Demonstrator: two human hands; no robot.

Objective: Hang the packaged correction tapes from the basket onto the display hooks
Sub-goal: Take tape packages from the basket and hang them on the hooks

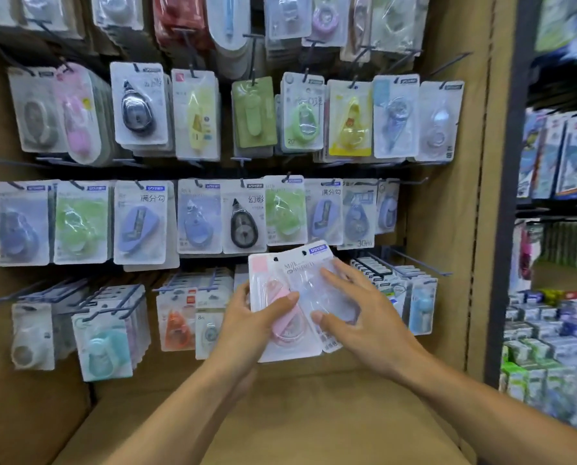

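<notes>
Both forearms reach forward; my left hand (247,313) pinches two overlapped correction-tape packs (290,297), right hand (357,307) fingers spread flat on them. Light, slick blister cards; grip near punched holes.

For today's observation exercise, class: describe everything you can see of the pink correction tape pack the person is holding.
The pink correction tape pack is a clear plastic blister on a white card with a pink corner patch and a dark hang hole at the top. A pink teardrop-shaped dispenser sits inside. It is held roughly upright, tilted slightly, before the lower hooks. The left hand holds its left edge, thumb across the front. A second, clear pack overlaps its right side, under the right hand.
</notes>
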